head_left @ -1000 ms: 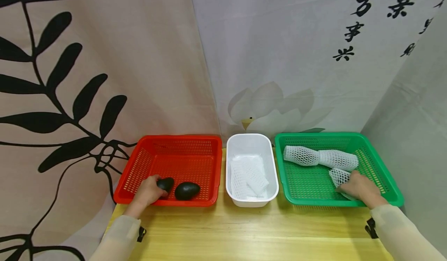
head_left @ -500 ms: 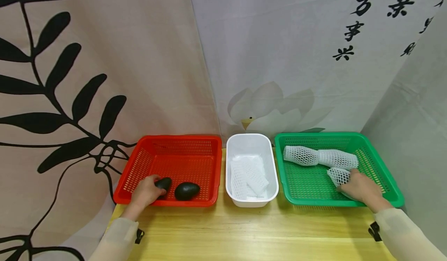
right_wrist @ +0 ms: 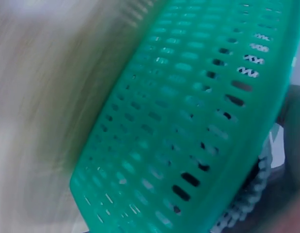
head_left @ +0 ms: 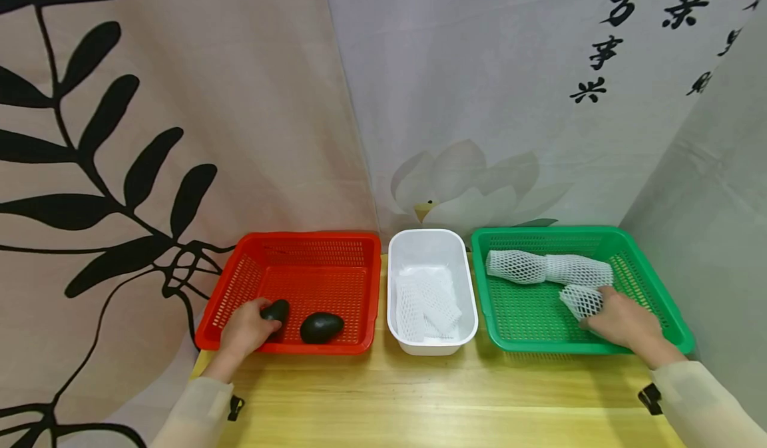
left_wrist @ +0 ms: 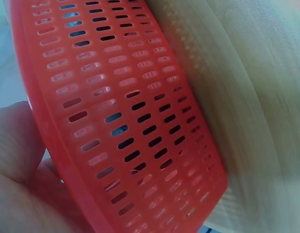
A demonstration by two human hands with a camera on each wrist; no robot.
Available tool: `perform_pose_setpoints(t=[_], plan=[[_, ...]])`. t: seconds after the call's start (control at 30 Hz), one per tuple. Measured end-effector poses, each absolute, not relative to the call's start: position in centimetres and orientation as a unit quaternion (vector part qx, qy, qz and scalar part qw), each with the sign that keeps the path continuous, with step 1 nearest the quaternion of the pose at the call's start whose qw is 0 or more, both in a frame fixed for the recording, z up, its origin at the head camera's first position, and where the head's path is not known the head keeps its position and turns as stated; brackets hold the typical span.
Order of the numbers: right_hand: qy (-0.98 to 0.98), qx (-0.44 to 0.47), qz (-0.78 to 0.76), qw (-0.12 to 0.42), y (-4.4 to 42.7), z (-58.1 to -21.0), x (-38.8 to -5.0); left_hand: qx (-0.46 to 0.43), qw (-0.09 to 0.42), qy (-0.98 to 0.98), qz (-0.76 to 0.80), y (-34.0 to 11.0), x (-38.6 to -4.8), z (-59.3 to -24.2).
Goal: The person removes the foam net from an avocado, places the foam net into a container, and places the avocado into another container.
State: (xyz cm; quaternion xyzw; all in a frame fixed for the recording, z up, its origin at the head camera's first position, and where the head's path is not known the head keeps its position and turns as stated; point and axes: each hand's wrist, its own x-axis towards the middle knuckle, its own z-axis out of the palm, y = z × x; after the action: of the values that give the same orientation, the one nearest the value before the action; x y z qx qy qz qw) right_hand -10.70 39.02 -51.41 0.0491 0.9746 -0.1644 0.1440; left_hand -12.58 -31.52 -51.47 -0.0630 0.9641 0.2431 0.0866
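My left hand [head_left: 246, 328] pinches a dark fruit [head_left: 276, 311] at its right, in the red basket [head_left: 314, 285], while my right hand [head_left: 624, 321] grips a white net [head_left: 580, 300] pointing far left in the green basket [head_left: 530, 315].

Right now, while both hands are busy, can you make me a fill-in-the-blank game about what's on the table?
1. Counting the one in the left hand, there are ____ dark avocados showing in the red basket.
2. The netting gripped by the right hand is inside the rightmost basket, whose color is ____.
3. The tub standing between the red basket and the rightmost basket is colored ____.

Missing words: two; green; white.
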Motion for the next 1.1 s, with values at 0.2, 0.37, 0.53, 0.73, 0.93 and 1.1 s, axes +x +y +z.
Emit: perform_pose_setpoints(t=[0.2, 0.37, 0.53, 0.73, 0.93, 1.1], plan=[[0.977, 0.043, -0.164, 0.126, 38.5, -50.7, -10.3, -0.055, 0.076, 0.962, 0.256, -31.7, -12.7, -51.6], [0.979, 0.038, -0.166, 0.108, 37.9, -50.0, -10.0, -0.052, 0.055, 0.964, 0.255, -31.2, -12.5, -51.1], [0.981, 0.025, -0.173, 0.088, 37.1, -49.5, -9.7, -0.049, 0.032, 0.965, 0.254, -30.6, -12.2, -50.6], [0.98, 0.011, -0.185, 0.067, 35.9, -49.1, -9.4, -0.043, 0.012, 0.963, 0.267, -30.0, -11.9, -50.3], [0.98, 0.006, -0.195, 0.039, 34.7, -48.8, -9.3, -0.042, -0.016, 0.962, 0.271, -29.2, -11.5, -50.0], [0.976, 0.007, -0.215, 0.012, 33.6, -48.6, -9.1, -0.038, -0.041, 0.955, 0.292, -28.3, -11.0, -49.6]])
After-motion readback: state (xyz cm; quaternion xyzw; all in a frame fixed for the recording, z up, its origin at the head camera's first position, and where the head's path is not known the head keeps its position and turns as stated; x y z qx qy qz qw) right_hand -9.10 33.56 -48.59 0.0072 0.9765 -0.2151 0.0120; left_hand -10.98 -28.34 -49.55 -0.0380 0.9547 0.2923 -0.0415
